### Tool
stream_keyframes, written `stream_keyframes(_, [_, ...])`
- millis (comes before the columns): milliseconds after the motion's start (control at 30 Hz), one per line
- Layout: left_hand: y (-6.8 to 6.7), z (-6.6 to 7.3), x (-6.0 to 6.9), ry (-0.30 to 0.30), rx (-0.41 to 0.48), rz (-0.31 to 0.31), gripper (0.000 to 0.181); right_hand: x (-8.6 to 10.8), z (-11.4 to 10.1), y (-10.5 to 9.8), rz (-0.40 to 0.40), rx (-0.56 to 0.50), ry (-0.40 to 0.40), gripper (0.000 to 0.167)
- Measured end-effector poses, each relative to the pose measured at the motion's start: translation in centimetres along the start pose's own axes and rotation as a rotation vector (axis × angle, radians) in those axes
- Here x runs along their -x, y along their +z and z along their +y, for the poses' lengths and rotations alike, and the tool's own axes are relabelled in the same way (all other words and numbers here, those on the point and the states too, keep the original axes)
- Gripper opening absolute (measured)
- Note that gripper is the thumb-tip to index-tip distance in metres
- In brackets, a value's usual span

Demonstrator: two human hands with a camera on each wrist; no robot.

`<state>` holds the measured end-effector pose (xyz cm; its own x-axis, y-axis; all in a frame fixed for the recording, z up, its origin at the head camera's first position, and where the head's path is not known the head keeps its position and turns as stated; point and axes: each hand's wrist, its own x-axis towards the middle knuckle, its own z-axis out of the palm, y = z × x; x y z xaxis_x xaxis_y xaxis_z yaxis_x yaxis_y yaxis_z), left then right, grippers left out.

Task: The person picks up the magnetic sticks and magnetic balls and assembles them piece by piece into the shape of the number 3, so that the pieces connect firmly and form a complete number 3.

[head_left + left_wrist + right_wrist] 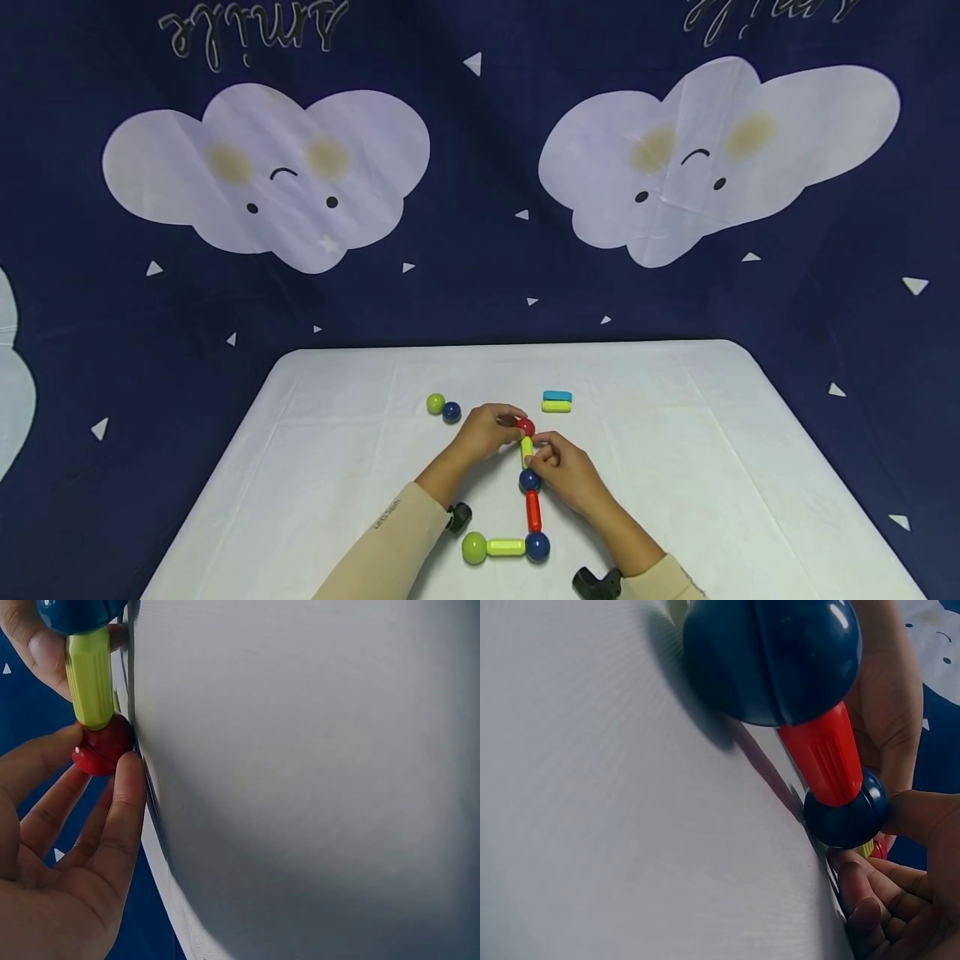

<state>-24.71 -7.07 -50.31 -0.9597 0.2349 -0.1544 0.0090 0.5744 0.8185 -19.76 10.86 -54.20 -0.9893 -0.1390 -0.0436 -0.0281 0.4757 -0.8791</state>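
Note:
My left hand point(484, 433) pinches a red ball point(105, 748) between thumb and fingers at the far end of a chain of toy balls and rods. A yellow-green rod point(91, 679) joins that ball to a blue ball point(529, 480). My right hand point(567, 477) pinches this rod close to the blue ball, its thumb beside the ball in the right wrist view. From there a red rod point(533, 511) leads to a nearer blue ball point(537, 547). A second yellow-green rod point(506, 547) runs left to a green ball point(474, 548).
Behind my left hand, a loose green ball point(436, 403) and a dark blue ball point(452, 412) lie together on the white table point(322, 500). Farther right lie a light blue rod point(557, 396) and a yellow rod point(557, 407), side by side. A dark cloud-patterned cloth point(480, 167) hangs behind.

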Motion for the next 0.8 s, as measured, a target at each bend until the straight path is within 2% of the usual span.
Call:
stream_keyframes(267, [-0.2,0.2,-0.6,0.028,0.024,0.021,0.031,0.0,0.0,0.0,-0.001,-0.002,0.004,0.031])
stream_keyframes(533, [-0.5,0.6,-1.9,0.016,0.051,0.068,0.029,0.0,-0.2,0.0,0.005,-0.007,0.012,0.031])
stream_keyframes(800, [-0.2,1.3,-3.1,0.043,0.042,0.063,0.028,0.1,-0.2,-0.1,0.003,-0.010,0.005,0.032])
